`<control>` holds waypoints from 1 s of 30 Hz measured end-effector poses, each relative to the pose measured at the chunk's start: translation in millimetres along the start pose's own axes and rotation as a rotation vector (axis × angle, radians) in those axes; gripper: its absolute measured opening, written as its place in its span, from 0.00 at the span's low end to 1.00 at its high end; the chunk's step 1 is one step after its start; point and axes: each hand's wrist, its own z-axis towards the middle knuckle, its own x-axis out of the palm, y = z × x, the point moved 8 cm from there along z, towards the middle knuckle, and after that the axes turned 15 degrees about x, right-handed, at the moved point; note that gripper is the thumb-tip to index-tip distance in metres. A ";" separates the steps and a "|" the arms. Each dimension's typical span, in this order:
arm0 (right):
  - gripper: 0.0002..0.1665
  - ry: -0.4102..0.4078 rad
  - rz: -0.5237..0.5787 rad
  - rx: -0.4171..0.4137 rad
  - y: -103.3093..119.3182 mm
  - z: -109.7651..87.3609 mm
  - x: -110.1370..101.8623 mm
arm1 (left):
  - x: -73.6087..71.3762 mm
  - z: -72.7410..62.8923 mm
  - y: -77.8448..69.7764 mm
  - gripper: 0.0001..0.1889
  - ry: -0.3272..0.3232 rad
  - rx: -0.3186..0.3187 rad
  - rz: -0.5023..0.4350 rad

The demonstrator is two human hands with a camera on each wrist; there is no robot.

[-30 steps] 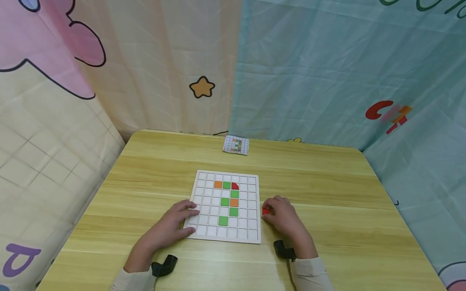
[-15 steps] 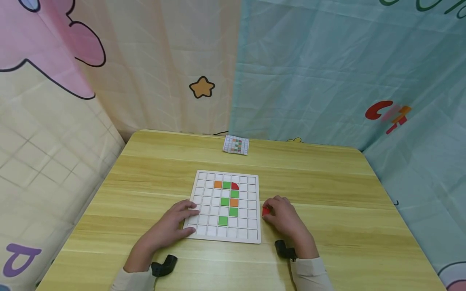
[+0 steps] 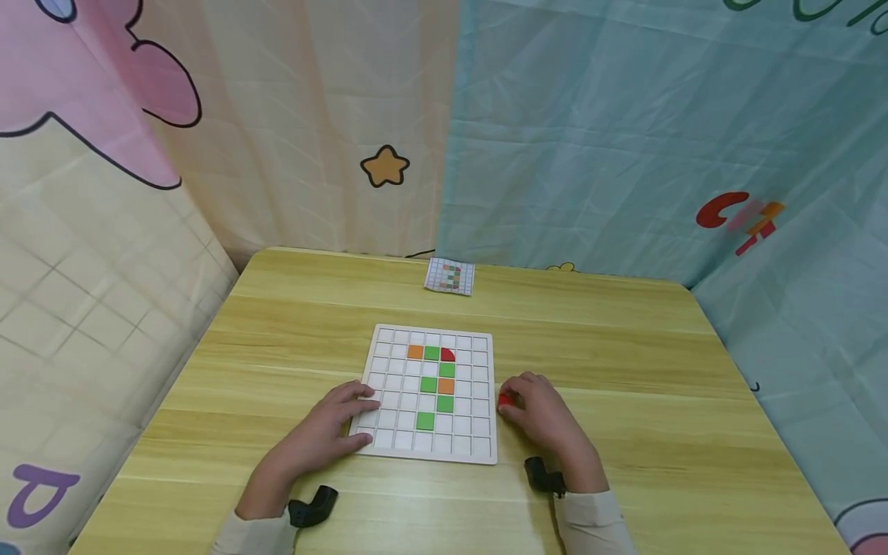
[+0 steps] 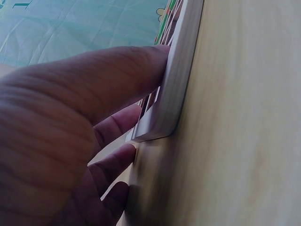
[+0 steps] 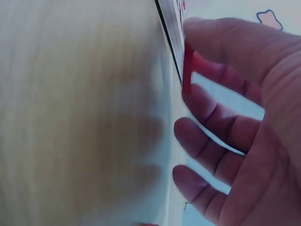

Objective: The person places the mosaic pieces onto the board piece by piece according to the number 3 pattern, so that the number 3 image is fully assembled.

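A white grid board (image 3: 475, 455) lies on the table. Green, orange and red tiles fill some of its squares, the red one (image 3: 447, 355) having one rounded corner. My left hand (image 3: 322, 428) rests on the board's left edge with fingers spread. In the left wrist view, the thumb touches the board's rim (image 4: 174, 94). Just off the right edge, my right hand (image 3: 544, 412) pinches a small red tile (image 3: 506, 400) between thumb and fingers. The right wrist view shows this red tile (image 5: 187, 73) edge-on, its full shape hidden; the other fingers are loosely bent.
A small card (image 3: 449, 277) with a printed coloured grid lies near the far edge of the wooden table (image 3: 590, 331). Patterned curtains (image 3: 590, 139) hang behind and beside the table. A bit of red (image 5: 148, 224) shows at the bottom of the right wrist view.
The red tile has shifted and turned slightly between the right fingers. The left hand, the board and its tiles stay as they were.
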 end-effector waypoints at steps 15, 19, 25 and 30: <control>0.11 0.036 0.143 -0.033 30.6 -8.6 2.0 | -1.4 -0.5 -1.3 0.24 0.011 -0.017 -0.002; 0.09 0.054 0.125 -0.105 43.5 -9.5 9.0 | -0.6 -0.6 0.2 0.24 0.015 -0.020 -0.004; 0.07 0.051 0.066 -0.230 64.3 -12.5 16.6 | 1.1 -0.7 0.7 0.24 0.010 -0.006 -0.002; 0.07 0.088 0.033 -0.241 72.9 -14.1 23.8 | -0.1 0.3 -0.3 0.24 0.004 0.002 0.006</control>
